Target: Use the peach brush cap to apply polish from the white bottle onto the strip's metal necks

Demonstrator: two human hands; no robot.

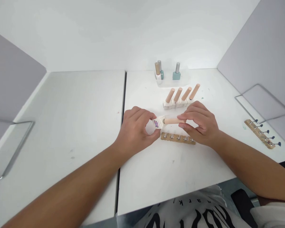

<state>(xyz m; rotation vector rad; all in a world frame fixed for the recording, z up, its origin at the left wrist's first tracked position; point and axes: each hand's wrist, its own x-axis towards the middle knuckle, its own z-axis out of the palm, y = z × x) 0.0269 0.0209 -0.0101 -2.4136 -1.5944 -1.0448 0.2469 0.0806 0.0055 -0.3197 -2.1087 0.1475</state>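
My left hand (140,127) pinches the white, flower-printed body of a nail polish bottle (157,123), tipped on its side above the table. The thumb and fingers of my right hand (199,123) grip the far end of its long peach cap (170,121). A gold collar shows between cap and bottle; whether the cap is loose I cannot tell. Just below lies a wooden strip (178,138) carrying several small clear nail tips, its right end close to my right hand. Behind my hands, several matching bottles (175,103) with peach caps stand in a row.
At the back, a clear tray (173,83) holds two teal bottles and a white one with a tan cap. Another wooden strip (260,134) with dark nail tips lies at right. Wire frames (263,103) stand at both sides. A dark seam (123,95) splits the white tabletop.
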